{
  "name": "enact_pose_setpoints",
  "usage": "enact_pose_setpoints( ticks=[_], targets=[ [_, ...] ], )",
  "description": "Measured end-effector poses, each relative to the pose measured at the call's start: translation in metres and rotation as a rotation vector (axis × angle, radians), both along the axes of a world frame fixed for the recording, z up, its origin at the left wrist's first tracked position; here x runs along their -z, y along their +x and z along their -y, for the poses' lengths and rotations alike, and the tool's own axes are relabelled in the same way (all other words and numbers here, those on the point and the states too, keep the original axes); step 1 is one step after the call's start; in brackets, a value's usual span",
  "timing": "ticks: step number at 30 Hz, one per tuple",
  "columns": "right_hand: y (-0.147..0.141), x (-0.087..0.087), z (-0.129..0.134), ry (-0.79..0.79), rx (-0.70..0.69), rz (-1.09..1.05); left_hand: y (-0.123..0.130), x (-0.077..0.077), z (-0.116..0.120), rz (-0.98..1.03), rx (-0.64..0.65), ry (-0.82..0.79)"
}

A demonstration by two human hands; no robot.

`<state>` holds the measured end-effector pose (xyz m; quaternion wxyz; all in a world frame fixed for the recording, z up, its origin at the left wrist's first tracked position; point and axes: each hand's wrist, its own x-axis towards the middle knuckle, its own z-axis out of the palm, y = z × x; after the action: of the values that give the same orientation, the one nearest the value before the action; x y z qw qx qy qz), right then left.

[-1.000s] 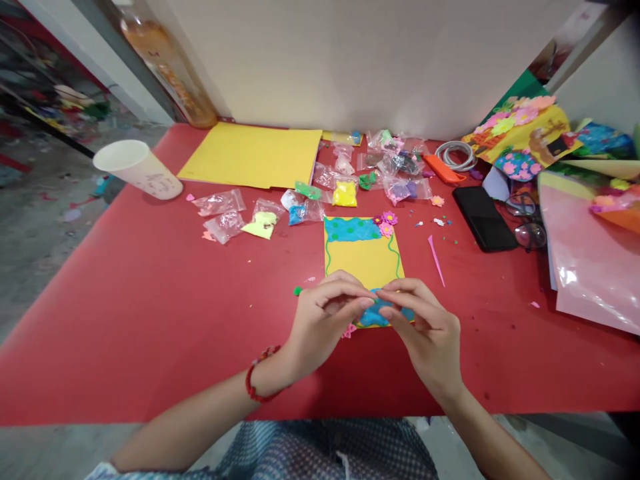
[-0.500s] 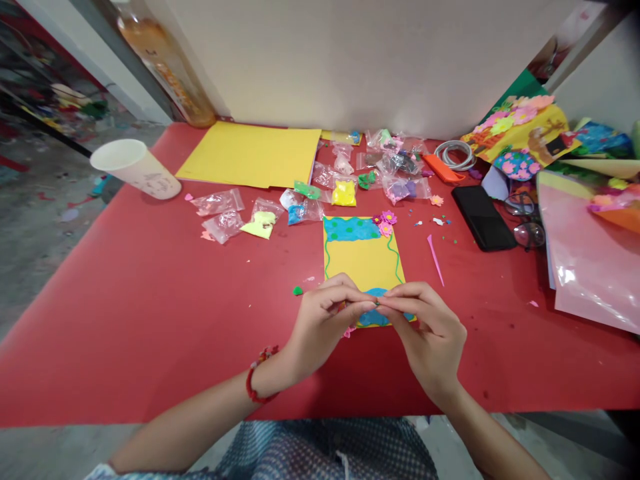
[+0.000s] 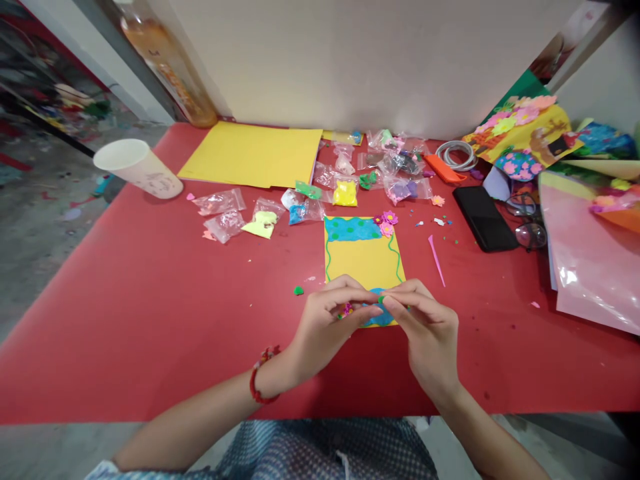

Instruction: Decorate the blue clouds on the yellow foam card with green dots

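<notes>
Between the thumb and fingertips of my right hand (image 3: 434,330) is a small bit of green clay (image 3: 381,299). My left hand (image 3: 325,328) is beside it, thumb and fingers parted, fingertips close to the clay; whether they touch it I cannot tell. Both hands hover over the near end of a yellow card (image 3: 360,260). This card has blue clay patches, wavy green clay lines down its sides and pink clay flowers (image 3: 387,223) at its far right corner. My hands partly hide its near blue patch and more flowers. A green clay lump (image 3: 299,291) lies left of the card.
Bags of coloured clay (image 3: 345,193) lie behind the card. A pink tool (image 3: 437,261), a black phone (image 3: 485,219) and glasses (image 3: 530,235) are on the right. At left stand a tilted paper cup (image 3: 140,170), yellow sheets (image 3: 253,157) and a bottle (image 3: 173,70).
My left thumb and fingers have parted from a pinch. The green clay, barely visible before between both hands' fingertips, now shows in my right fingertips.
</notes>
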<state>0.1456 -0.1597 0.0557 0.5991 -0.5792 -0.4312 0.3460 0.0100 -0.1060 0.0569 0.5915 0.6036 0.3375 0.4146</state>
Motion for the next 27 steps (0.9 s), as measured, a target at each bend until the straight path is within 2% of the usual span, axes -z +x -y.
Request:
enact_pose_setpoints(
  ticks=[10,16,21,27],
  targets=[
    [-0.0015,-0.0053,0.0007,0.027,0.013,0.133,0.0004,0.0014,-0.0012,-0.001,-0.012,-0.040],
    [0.0036,-0.0043,0.0007,-0.010,-0.019,0.191,-0.0002,0.0045,-0.0016,-0.068,-0.037,0.104],
    [0.0051,-0.0011,-0.0003,-0.029,-0.092,0.152,-0.0004,0.0045,-0.0006,-0.121,-0.026,0.234],
    [0.0057,-0.0009,-0.0010,-0.005,-0.083,0.135,-0.0010,0.0042,0.0005,-0.129,-0.045,0.256]
  ],
)
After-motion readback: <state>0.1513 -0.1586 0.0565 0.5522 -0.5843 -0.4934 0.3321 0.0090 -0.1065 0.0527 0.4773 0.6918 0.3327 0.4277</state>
